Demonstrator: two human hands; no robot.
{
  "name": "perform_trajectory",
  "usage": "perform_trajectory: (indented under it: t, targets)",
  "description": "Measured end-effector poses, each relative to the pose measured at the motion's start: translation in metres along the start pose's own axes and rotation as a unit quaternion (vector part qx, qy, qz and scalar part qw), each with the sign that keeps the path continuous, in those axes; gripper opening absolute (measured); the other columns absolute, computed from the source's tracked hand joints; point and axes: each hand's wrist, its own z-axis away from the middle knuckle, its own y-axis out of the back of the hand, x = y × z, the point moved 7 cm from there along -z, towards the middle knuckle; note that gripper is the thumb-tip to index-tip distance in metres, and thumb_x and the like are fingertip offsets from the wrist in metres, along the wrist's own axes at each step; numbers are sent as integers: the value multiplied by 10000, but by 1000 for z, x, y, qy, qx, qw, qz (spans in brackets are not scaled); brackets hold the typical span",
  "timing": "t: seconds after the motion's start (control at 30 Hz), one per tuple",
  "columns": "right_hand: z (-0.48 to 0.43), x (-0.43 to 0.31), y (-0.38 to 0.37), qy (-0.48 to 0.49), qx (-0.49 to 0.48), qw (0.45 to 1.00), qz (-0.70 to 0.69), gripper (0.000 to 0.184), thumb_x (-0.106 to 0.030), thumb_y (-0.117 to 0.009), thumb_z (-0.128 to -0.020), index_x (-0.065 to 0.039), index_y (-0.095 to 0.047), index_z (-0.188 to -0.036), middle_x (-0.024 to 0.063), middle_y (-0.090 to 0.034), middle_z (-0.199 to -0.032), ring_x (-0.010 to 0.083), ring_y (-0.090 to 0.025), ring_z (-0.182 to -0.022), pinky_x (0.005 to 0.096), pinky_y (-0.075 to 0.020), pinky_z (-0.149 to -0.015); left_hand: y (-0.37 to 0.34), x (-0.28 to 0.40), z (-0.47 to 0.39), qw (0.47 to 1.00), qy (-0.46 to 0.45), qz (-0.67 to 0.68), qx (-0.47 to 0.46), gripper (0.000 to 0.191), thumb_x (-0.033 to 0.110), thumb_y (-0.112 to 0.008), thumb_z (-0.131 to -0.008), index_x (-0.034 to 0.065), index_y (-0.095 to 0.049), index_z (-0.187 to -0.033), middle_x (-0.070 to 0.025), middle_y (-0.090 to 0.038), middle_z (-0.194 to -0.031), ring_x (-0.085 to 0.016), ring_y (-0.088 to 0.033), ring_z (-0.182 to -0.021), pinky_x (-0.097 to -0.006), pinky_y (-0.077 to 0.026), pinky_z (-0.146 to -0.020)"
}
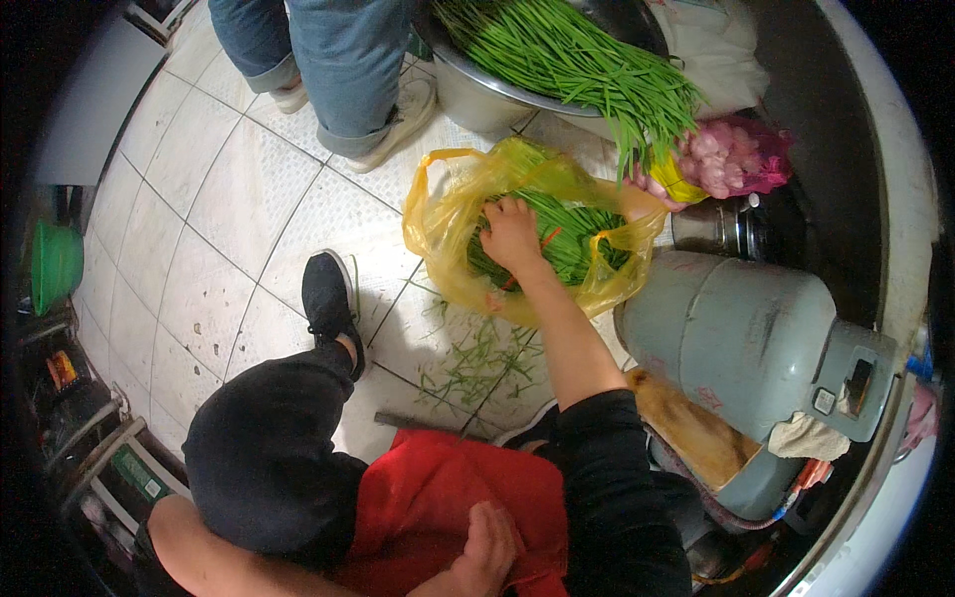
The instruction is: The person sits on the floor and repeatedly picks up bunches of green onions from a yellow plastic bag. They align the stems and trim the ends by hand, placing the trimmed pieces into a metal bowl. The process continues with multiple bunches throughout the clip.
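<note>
My right hand point(513, 233) reaches into a yellow plastic bag point(448, 254) on the floor, its fingers on the long green stalks point(578, 261) inside, which look like garlic chives. A red band or tie shows among those stalks. Whether the fingers grip any is not plain. Near the red apron point(455, 485) on my lap is my left hand point(489, 548), fingers together and partly bent, with nothing visible in it. Green trimmings point(477, 366) lie scattered on the tiles between the bag and me.
Beyond the bag, a metal basin point(507, 93) holds more green stalks. A pink net bag of garlic bulbs point(720, 160) and a grey gas cylinder point(731, 336) are at the right. Another person's jeans point(347, 67) and shoes stand at the upper left. A green plastic basin point(56, 265) is far left.
</note>
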Motion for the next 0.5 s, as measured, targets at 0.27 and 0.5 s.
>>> perform_trajectory:
  t: [0.27, 0.5]
  targets:
    - [13, 35, 9, 7, 38, 995, -92, 352, -140, -576, -910, -37, -584, -1246, 149, -559, -1318, 325, -472, -1262, 445, -373, -1057, -1, -1, 3, 1000, -13, 15, -4, 529, 208, -460, -918, 33, -451, -1417, -195, -462, -1407, -409, -427, -1299, -635, -319, -1069]
    - [28, 27, 51, 44, 201, 975, -80, 330, -71, -568, -890, -24, -583, -1216, 186, -614, -1207, 367, -554, -1154, 462, -411, -1010, 1, 0, 4, 1000, 2, -5, -1, 546, 161, -525, -874, 34, -475, -1403, -204, -471, -1398, -430, -436, -1284, -646, -331, -1052]
